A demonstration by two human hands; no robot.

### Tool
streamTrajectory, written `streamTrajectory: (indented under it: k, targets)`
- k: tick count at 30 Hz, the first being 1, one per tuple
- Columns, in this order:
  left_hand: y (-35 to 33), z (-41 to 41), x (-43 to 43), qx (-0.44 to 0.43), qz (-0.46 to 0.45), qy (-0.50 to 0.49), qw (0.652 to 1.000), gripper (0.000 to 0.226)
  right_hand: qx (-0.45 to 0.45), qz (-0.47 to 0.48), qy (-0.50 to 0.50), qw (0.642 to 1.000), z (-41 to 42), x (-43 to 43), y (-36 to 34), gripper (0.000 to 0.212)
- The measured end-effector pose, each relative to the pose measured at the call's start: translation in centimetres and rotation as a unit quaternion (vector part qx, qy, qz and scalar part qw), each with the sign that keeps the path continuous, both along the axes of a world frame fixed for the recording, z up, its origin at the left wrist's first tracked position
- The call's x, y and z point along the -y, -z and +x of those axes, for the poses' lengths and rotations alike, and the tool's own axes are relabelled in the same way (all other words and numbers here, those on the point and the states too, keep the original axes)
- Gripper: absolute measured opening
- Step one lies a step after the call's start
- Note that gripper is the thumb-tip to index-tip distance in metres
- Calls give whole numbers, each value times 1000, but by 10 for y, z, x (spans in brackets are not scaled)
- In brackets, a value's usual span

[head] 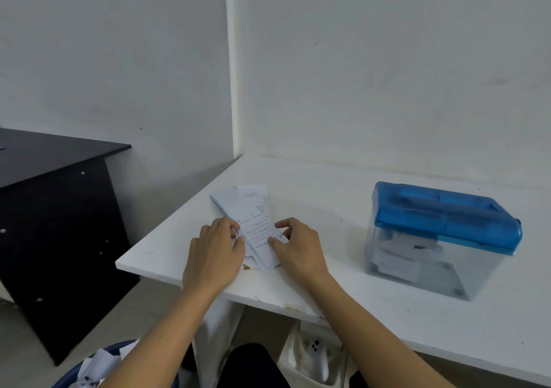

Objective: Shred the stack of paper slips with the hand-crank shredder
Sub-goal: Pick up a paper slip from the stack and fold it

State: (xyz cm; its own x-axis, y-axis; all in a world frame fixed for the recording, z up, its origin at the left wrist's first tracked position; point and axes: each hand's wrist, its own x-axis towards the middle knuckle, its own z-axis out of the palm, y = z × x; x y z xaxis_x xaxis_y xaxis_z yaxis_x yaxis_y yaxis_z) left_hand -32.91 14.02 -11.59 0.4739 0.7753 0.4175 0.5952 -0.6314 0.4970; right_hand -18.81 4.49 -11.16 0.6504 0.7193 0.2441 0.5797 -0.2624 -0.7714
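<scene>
White counter point(343, 197) carries the stack of paper slips point(253, 209) near its left edge, lying flat and slightly fanned. Left hand point(213, 250): grip clamped on the stack's left edge, fingers curled. Right hand point(298, 247): thumb and forefinger pinch the right edge. The hand-crank shredder point(441, 238), a blue lid over a clear bin holding paper pieces, stands well apart to the right. A dark desk point(53, 179) stands left.
</scene>
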Motion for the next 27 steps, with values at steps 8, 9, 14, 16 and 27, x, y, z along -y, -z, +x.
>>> streamTrajectory:
  k: [8, 9, 14, 16, 27]
  targets:
    - [0, 1, -1, 0, 5, -3, 1000, 12, -26, 9, -24, 999, 0, 1, -2, 35]
    - [-1, 1, -1, 3, 4, -3, 1000, 12, -27, 10, -26, 999, 0, 1, -2, 35]
    - [-1, 0, 1, 10, 5, 1, 1000, 12, -65, 60, -26, 996, 0, 5, -8, 30]
    - [-2, 0, 2, 19, -3, 4, 1000, 12, -97, 89, -9, 991, 2, 8, -10, 26]
    - [-19, -4, 19, 126, 133, 43, 982, 11, -196, 152, -39, 968, 6, 19, -30, 14]
